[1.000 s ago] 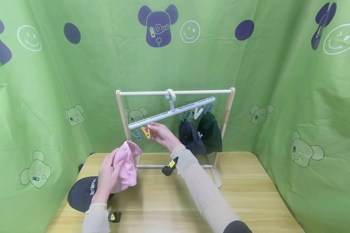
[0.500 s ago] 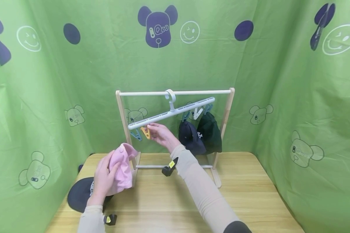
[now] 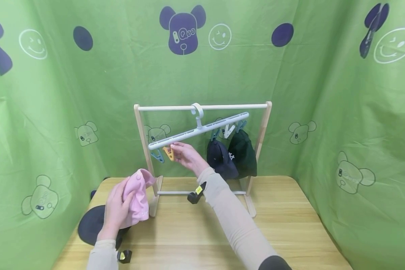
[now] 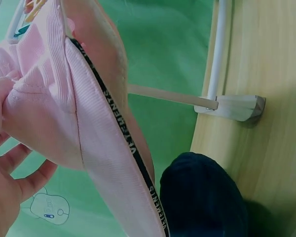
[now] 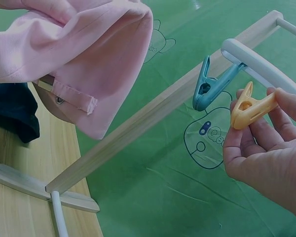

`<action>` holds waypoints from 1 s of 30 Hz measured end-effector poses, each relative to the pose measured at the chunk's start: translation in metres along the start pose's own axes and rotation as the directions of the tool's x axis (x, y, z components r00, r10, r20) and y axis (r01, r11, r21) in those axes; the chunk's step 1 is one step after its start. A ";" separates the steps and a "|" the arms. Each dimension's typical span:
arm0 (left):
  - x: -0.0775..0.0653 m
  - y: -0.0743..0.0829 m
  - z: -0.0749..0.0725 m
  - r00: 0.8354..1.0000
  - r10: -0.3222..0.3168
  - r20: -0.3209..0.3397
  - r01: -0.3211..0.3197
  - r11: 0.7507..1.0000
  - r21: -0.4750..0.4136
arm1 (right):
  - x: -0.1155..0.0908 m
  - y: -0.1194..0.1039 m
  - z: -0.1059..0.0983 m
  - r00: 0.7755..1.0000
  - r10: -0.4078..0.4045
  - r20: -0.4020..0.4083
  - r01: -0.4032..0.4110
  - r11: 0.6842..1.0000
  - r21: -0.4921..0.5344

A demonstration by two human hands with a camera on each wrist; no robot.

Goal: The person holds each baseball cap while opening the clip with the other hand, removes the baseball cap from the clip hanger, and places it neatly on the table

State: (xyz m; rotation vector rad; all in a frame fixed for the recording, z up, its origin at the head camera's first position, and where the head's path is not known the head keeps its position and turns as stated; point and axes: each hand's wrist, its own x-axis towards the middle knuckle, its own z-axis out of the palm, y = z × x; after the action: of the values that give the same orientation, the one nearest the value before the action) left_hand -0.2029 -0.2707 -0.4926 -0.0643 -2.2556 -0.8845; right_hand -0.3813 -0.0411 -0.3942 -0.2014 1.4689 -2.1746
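My left hand (image 3: 116, 206) grips a pink cap (image 3: 140, 198) by its crown, held left of and below the hanger. Black tape with white lettering lines the cap's inner edge (image 4: 123, 128) in the left wrist view. My right hand (image 3: 189, 156) pinches an orange clip (image 5: 251, 111) under the low left end of a tilted white hanger (image 3: 199, 130). Beside it hangs a teal clip (image 5: 214, 86), holding nothing. Farther right on the hanger, a navy cap (image 3: 219, 157) and a dark green cap (image 3: 243, 153) hang from clips, with a white clip (image 3: 228, 131) between them.
A wooden rack (image 3: 261, 138) with a white top rail (image 3: 233, 107) carries the hanger. A dark cap (image 3: 91, 225) lies on the table (image 3: 283, 225) at the left, partly behind my left arm. Green printed curtains (image 3: 243, 75) enclose the back and sides.
My left hand has drawn the pink cap to the left and slightly down, away from the hanger. My right hand stays at the orange clip.
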 end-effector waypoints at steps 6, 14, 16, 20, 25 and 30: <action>-0.003 -0.003 0.003 1.000 0.004 0.010 -0.004 1.000 0.007 | 0.000 0.000 0.000 1.000 0.000 -0.008 0.000 1.000 -0.001; -0.008 -0.010 0.008 1.000 0.019 0.022 -0.019 1.000 0.025 | 0.001 -0.001 0.001 1.000 -0.002 -0.010 0.002 1.000 0.001; -0.009 -0.011 0.009 1.000 0.021 0.022 -0.022 0.999 0.033 | 0.000 -0.001 0.001 1.000 -0.003 -0.010 0.003 1.000 0.003; -0.012 -0.012 0.010 1.000 0.015 0.028 -0.016 0.999 0.048 | 0.000 -0.001 0.001 1.000 0.000 -0.010 0.000 1.000 0.007; -0.018 -0.011 0.012 0.999 0.005 0.046 -0.008 0.998 0.059 | 0.000 0.000 0.001 1.000 -0.005 -0.010 0.005 1.000 0.011; -0.023 -0.010 0.016 0.999 0.028 0.042 -0.032 0.995 0.090 | 0.001 0.001 0.000 1.000 -0.009 -0.007 0.009 1.000 0.019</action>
State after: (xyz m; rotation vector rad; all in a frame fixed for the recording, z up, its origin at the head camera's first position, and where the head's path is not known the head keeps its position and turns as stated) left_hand -0.1979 -0.2646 -0.5211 -0.0751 -2.3233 -0.7711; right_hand -0.3813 -0.0418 -0.3954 -0.1941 1.4536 -2.1974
